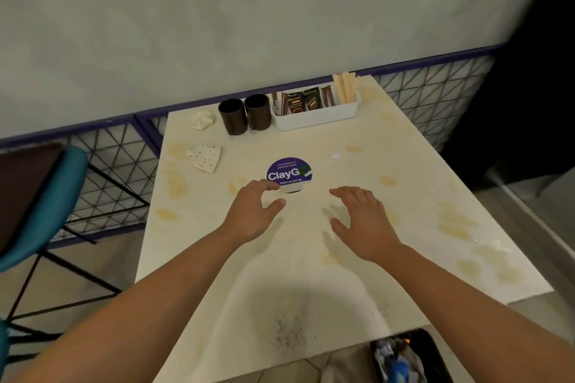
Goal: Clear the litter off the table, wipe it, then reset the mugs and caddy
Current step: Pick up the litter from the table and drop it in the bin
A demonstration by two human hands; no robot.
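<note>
The cream table [420, 165] carries yellowish stains and a patch of crumbs [287, 331] near its front edge. Two dark brown mugs [245, 115] stand side by side at the back, next to a white caddy [317, 116] holding sachets and wooden stirrers. A crumpled white napkin [202, 120] lies left of the mugs, and a dotted crumpled napkin [207, 156] lies in front of it. My left hand [253, 214] hovers open at the lower edge of a round purple sticker [289, 173], fingertips near a small white scrap [292, 189]. My right hand [362, 221] hovers open mid-table, holding nothing.
A teal chair [40, 205] with black wire legs stands left of the table. A wire-grid partition [435, 96] with a purple rail runs behind it. A dark bin or bag with blue contents [401, 357] sits below the table's front right.
</note>
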